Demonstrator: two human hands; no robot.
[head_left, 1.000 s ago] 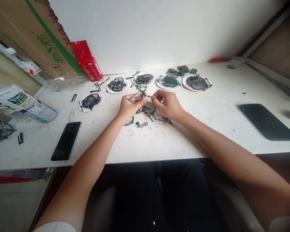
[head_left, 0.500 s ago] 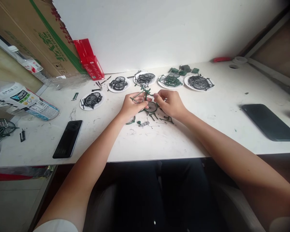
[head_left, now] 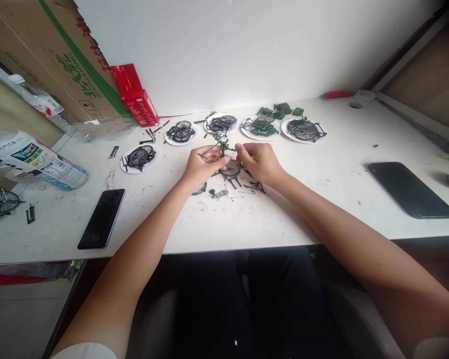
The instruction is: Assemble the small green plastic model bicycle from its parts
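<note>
A small green model bicycle frame [head_left: 210, 149] is pinched between the thumb and fingers of my left hand [head_left: 204, 165]. Close beside it on the right, my right hand [head_left: 260, 159] is closed in a pinch; a thin part seems to show at its fingertips, too small to name. Under my hands lies a spoked wheel [head_left: 231, 169] on the table. Around it are green model parts: a curved mudguard [head_left: 199, 189], a small rack [head_left: 221, 193], a forked piece [head_left: 232, 183] and a dark stand-like piece [head_left: 257, 187].
Paper plates with bicycle parts, among them a left plate [head_left: 153, 164] and a right plate [head_left: 320, 128], line the white table [head_left: 217, 229]. A phone [head_left: 102, 218], a plastic bottle [head_left: 41, 159] and a red box [head_left: 136, 99] stand left. A dark flat case [head_left: 411, 190] lies right.
The whole view has shifted slightly. My left hand keeps its hold on the frame, and my right fingertips stay close to the frame's right side with little movement.
</note>
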